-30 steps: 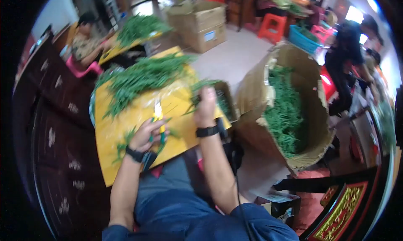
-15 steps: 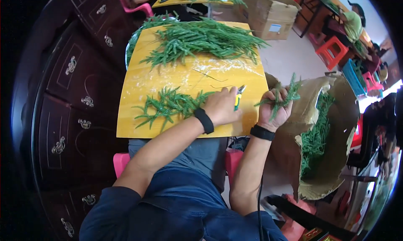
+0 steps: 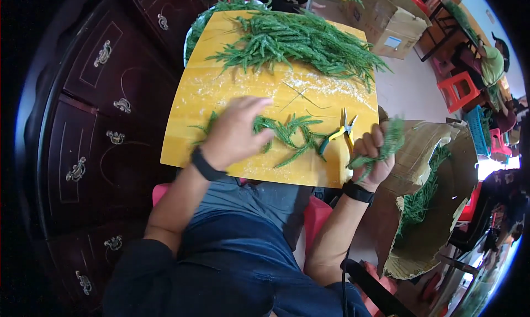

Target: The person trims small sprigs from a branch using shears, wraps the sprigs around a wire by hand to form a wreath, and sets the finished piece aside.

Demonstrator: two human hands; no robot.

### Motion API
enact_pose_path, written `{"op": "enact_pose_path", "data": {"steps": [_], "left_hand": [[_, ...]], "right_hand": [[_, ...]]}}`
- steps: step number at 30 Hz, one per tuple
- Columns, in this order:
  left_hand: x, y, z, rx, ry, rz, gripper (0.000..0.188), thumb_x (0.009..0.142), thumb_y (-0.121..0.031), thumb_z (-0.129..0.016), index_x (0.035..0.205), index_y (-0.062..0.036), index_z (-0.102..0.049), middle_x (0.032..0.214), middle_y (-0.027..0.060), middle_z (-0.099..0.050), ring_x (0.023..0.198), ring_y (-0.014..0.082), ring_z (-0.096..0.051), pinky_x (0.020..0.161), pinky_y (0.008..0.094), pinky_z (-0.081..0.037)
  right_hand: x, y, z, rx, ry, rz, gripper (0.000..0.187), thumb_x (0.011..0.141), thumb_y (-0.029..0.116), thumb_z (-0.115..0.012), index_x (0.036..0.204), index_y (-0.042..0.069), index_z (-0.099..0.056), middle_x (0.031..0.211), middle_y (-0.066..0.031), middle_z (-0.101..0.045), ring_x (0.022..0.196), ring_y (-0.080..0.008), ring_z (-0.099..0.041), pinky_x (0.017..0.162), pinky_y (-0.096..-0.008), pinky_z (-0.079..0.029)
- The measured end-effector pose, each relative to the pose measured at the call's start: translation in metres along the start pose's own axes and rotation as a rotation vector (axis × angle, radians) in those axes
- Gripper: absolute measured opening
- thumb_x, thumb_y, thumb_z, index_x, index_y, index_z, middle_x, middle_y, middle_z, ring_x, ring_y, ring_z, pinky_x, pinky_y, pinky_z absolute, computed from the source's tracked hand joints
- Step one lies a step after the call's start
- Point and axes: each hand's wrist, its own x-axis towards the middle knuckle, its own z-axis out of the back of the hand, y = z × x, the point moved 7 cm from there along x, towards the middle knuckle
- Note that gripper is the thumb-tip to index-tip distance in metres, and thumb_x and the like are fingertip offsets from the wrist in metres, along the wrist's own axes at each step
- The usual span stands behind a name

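Note:
My left hand hangs over the near part of the yellow board, slightly blurred, thumb apart from the outstretched fingers, holding nothing. Below and beside it lie loose green artificial pine sprigs, partly hidden by that hand. Off the board's right edge, my right hand is closed around a green pine sprig, whose needles stick out above and below the fingers. Between the hands, a pair of pliers with yellow and dark green handles lies on the board, jaws pointing away from me.
A large pile of green sprigs covers the board's far part. White flecks and thin wires lie in the middle. A torn cardboard box with greenery stands at right. Dark cabinets line the left. Another person sits far right.
My left hand has moved left from beside the pliers to above the loose sprigs, leaving the pliers in full view. My right hand still grips its sprig. The whole view has shifted.

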Motion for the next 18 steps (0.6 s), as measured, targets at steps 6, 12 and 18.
{"op": "enact_pose_path", "data": {"steps": [6,12,18], "left_hand": [[-0.03,0.081,0.011,0.154,0.015,0.12,0.057,0.075,-0.019,-0.074,0.125,-0.0018,-0.053,0.117,0.019,-0.06,0.112,0.0349,-0.055,0.1,0.043,-0.041],[-0.034,0.093,0.0,0.045,0.154,0.175,0.048,0.074,-0.018,-0.076,0.114,0.0004,-0.057,0.104,0.018,-0.062,0.1,0.0342,-0.059,0.088,0.0424,-0.047],[-0.042,0.103,-0.007,-0.215,0.087,0.136,0.03,0.075,-0.015,-0.075,0.098,-0.001,-0.062,0.09,0.0154,-0.062,0.086,0.033,-0.061,0.076,0.0417,-0.049]], "right_hand": [[0.002,-0.059,0.006,-1.027,-0.242,-0.275,0.022,0.094,0.017,-0.054,0.111,0.003,-0.058,0.097,-0.0088,-0.062,0.067,-0.0231,-0.06,0.059,-0.0363,-0.048],[0.003,-0.111,-0.017,-2.184,0.125,-0.274,0.024,0.087,0.014,-0.059,0.108,0.004,-0.062,0.091,-0.0179,-0.062,0.072,-0.0334,-0.061,0.063,-0.0404,-0.048],[0.001,-0.117,-0.033,-2.338,0.162,-0.1,0.023,0.077,0.005,-0.062,0.1,0.005,-0.062,0.093,-0.021,-0.061,0.081,-0.0397,-0.06,0.069,-0.0437,-0.049]]}}
